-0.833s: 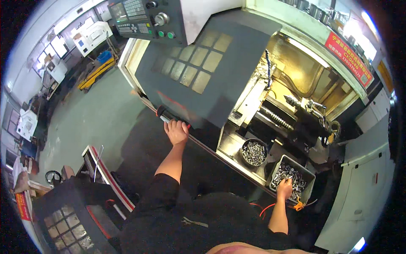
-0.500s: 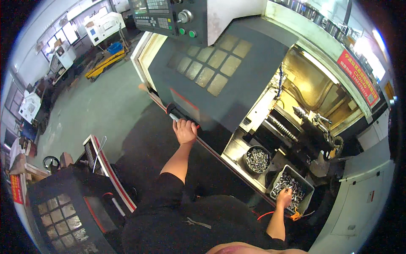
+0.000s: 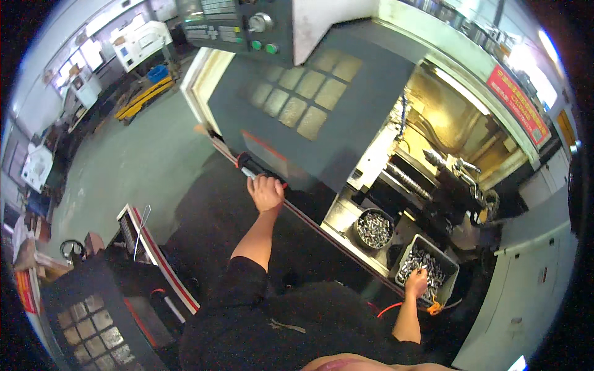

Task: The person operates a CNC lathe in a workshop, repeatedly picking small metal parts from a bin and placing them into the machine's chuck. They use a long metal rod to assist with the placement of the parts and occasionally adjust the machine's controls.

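My left hand (image 3: 266, 193) is wrapped round the door handle (image 3: 252, 169) of a dark grey CNC lathe, on the sliding door (image 3: 303, 102). The door covers the left part of the opening; the lit work chamber (image 3: 461, 117) shows to its right. My right hand (image 3: 416, 282) is over a grey rectangular bin (image 3: 456, 272) of small shiny metal parts (image 3: 433, 264), fingers curled together down at the parts. What those fingers hold, if anything, is hidden. Beside the bin stands a round black container (image 3: 357, 240) filled with similar metal pieces (image 3: 375, 230).
Above the door hangs a control panel (image 3: 244, 28) with a dial and green buttons. Inside the chamber are a tool post (image 3: 470, 176) and a ridged screw (image 3: 408, 179). An orange-handled item (image 3: 435, 307) lies by the bin. A second machine (image 3: 93, 328) stands at lower left.
The view has shifted slightly, so the machine sits a little further left in it. Both hands keep their places, the left on the handle and the right at the bin.
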The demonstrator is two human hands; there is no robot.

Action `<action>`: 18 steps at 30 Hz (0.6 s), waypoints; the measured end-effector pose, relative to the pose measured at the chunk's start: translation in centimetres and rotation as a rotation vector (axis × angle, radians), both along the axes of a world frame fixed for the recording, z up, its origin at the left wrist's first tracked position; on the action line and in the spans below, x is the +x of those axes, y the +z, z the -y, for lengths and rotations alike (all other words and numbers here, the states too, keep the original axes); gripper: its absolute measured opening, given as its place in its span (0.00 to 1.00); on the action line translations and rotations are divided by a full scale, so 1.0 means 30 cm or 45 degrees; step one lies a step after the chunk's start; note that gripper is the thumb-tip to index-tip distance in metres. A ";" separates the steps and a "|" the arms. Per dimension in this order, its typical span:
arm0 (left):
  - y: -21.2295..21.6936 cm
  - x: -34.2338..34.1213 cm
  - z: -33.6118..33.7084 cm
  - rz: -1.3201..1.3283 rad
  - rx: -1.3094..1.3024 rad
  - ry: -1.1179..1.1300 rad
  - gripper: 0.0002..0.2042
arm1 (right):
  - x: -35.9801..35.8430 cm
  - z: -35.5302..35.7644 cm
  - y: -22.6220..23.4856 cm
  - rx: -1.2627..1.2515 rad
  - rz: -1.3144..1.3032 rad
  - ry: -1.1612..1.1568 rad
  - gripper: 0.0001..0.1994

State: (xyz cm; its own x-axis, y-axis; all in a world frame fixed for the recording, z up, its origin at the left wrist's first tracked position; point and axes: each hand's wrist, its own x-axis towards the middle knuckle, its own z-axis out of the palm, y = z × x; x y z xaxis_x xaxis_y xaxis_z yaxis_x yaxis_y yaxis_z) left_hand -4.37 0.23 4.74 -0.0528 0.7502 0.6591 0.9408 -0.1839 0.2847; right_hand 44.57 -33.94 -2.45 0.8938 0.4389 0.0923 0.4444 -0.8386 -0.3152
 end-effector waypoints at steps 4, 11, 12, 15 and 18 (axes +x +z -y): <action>-0.049 -0.004 -0.031 -0.095 0.120 0.077 0.09 | -0.010 -0.015 0.028 0.019 -0.030 -0.022 0.13; -0.070 -0.004 -0.035 -0.132 0.086 0.082 0.15 | -0.001 0.001 -0.018 0.062 0.003 0.007 0.13; -0.069 -0.006 -0.033 -0.147 0.054 0.084 0.15 | -0.010 -0.005 -0.001 0.042 -0.020 0.012 0.13; -0.065 -0.002 -0.031 -0.167 -0.008 0.098 0.15 | -0.014 -0.006 0.008 0.012 0.022 0.000 0.12; -0.070 -0.007 -0.035 -0.185 0.009 0.110 0.16 | -0.015 -0.014 0.029 -0.011 -0.020 -0.009 0.13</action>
State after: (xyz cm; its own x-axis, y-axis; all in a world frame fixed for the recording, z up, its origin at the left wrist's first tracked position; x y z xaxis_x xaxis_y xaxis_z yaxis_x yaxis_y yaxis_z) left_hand -4.58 1.27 2.65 -0.0209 0.7421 0.6700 0.9843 -0.1021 0.1438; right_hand 44.13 -33.53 -1.58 0.8981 0.4334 0.0746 0.4336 -0.8444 -0.3146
